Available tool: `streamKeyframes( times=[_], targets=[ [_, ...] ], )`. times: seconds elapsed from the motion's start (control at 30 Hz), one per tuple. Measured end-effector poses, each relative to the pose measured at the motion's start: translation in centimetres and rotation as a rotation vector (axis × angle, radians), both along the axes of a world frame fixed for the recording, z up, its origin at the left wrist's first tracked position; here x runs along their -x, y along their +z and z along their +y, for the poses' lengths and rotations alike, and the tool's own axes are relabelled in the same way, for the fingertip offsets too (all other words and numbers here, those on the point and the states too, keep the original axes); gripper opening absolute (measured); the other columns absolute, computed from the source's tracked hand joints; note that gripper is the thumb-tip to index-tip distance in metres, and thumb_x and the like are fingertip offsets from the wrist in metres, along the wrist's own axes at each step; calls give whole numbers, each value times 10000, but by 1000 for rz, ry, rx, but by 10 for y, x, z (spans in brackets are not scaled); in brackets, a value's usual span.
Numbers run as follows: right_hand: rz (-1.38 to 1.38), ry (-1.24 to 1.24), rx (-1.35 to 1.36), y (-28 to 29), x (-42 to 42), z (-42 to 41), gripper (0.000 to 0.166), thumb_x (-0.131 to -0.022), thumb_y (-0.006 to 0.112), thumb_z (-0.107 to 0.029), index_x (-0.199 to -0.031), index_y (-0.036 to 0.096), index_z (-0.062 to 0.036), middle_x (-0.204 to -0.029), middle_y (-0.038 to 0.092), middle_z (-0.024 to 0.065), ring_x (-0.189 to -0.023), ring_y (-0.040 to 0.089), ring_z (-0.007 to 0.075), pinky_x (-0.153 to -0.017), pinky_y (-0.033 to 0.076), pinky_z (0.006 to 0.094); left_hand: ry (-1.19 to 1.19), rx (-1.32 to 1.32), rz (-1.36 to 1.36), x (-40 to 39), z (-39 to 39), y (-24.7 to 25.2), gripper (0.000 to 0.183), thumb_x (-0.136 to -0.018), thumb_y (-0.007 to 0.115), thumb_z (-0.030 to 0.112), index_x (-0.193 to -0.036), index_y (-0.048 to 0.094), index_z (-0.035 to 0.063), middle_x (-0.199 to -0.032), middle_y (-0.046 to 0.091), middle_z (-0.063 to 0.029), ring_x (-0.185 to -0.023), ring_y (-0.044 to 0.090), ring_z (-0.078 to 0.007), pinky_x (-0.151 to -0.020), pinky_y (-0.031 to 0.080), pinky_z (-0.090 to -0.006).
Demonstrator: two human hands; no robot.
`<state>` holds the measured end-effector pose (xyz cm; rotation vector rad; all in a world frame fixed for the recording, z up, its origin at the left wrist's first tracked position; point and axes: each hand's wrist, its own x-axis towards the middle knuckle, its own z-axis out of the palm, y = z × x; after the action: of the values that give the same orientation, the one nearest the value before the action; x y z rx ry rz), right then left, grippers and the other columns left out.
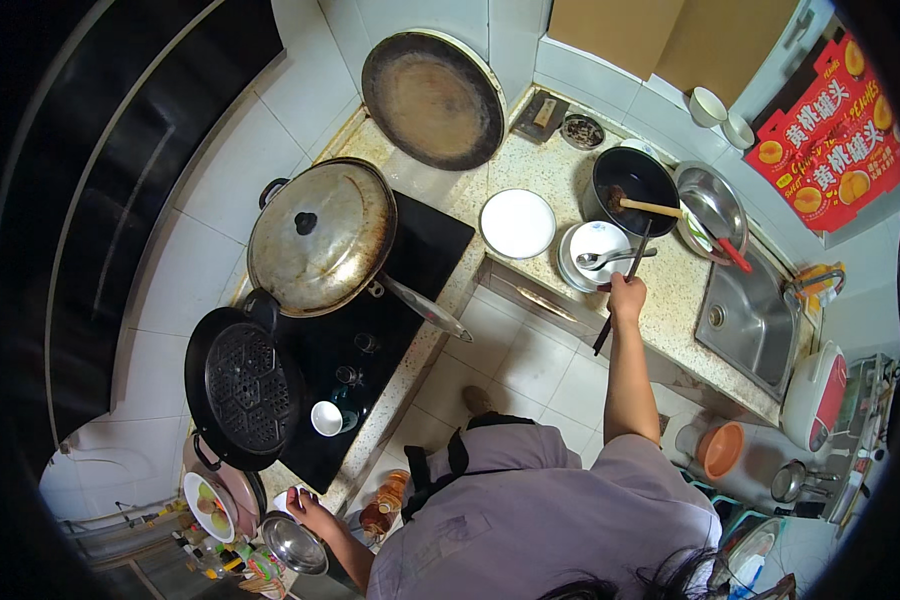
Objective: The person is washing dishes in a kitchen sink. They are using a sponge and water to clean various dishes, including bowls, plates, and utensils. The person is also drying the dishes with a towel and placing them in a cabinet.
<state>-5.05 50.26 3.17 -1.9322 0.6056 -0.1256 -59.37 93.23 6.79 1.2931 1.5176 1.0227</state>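
My right hand (627, 297) grips a pair of dark chopsticks (605, 336) over the front edge of the speckled counter. Just beyond it, a white bowl (598, 234) sits stacked on other dishes with a metal spoon (592, 261) in it. Behind the stack is a black pot (649, 174), with a wooden-handled brush (656, 208) lying across its opening. A round white plate (517, 223) rests left of the bowls. My left hand (309, 511) is at lower left, beside a shiny metal bowl (295, 541) and a small white item (283, 502); whether it grips either is unclear.
A lidded wok (330, 232) covers much of the black cooktop (420, 240), its handle jutting past the counter edge. A black pan with a perforated insert (247, 397) and a white cup (326, 418) are nearer. At right are a steel basin (720, 195) and sink (754, 322).
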Motion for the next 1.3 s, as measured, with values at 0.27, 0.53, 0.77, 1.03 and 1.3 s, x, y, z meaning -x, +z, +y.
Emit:
streamKeyframes(
  times=[0.27, 0.53, 0.77, 1.03, 1.3],
  targets=[
    [45, -4, 275, -8, -13, 7, 319, -744, 595, -218, -742, 587, 101, -664, 637, 244, -641, 653, 373, -688, 517, 423, -21, 11, -26, -8, 3, 4, 281, -918, 468, 94, -1197, 472, 58, -1143, 514, -70, -992, 524, -170, -837, 439, -307],
    [191, 63, 416, -20, -32, -9, 313, -702, 639, -208, -740, 641, 103, -735, 646, 278, -750, 663, 394, -746, 521, 423, 23, 34, -14, -4, -4, 2, 274, -918, 455, 81, -1190, 463, 48, -1149, 507, -82, -996, 547, -183, -817, 454, -311],
    [279, 227, 512, -22, -36, -22, 251, -730, 649, -156, -780, 621, 88, -847, 649, 294, -832, 657, 395, -760, 520, 428, 26, 35, -40, 1, -4, -2, 283, -913, 459, 72, -1195, 450, 43, -1171, 490, -90, -991, 551, -192, -818, 469, -328],
    [-165, 662, 940, 42, -49, 10, 125, -787, 605, -140, -883, 626, -63, -929, 634, 159, -873, 615, 368, -744, 498, 450, 14, 39, -54, 10, -7, -3, 287, -914, 478, 82, -1198, 451, 46, -1218, 483, -102, -1041, 550, -204, -840, 457, -337],
    [71, 811, 1150, -9, -95, -4, 193, -767, 583, -181, -911, 678, -96, -951, 661, 164, -902, 642, 333, -763, 515, 441, 64, -23, -8, 20, -11, 8, 309, -915, 450, 56, -1223, 453, 40, -1224, 483, -91, -1078, 558, -206, -843, 468, -342]
  ],
)
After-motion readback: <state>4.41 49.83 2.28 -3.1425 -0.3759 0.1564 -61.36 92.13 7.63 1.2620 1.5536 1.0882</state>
